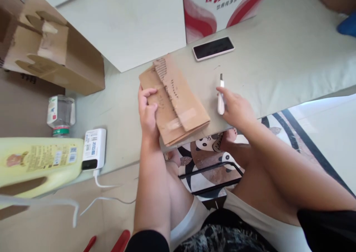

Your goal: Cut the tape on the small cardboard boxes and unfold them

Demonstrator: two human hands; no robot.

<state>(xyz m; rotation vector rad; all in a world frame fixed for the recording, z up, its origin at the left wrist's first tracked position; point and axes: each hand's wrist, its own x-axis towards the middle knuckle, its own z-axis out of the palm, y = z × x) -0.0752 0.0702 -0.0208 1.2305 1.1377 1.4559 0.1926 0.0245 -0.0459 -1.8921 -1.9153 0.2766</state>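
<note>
A flat brown cardboard package (pixel 180 100), with a torn strip of markings and clear tape near its lower end, lies tilted at the table's near edge. My left hand (pixel 148 113) grips its left side, fingers curled over the top face. To the right of the package, my right hand (pixel 236 107) holds a white utility knife (pixel 221 100), its short blade out and pointing away from me. The blade is apart from the cardboard. Just beyond the knife lies a phone (pixel 214 48) in a pale case, screen dark.
A white box with red print (pixel 222 10) stands behind the phone. Leftward are a cardboard box (pixel 80 68), a clear bottle (pixel 61 114), a white power bank (pixel 94 148) with a cable, and a yellow jug (pixel 55 163). The table's near edge runs above my knees.
</note>
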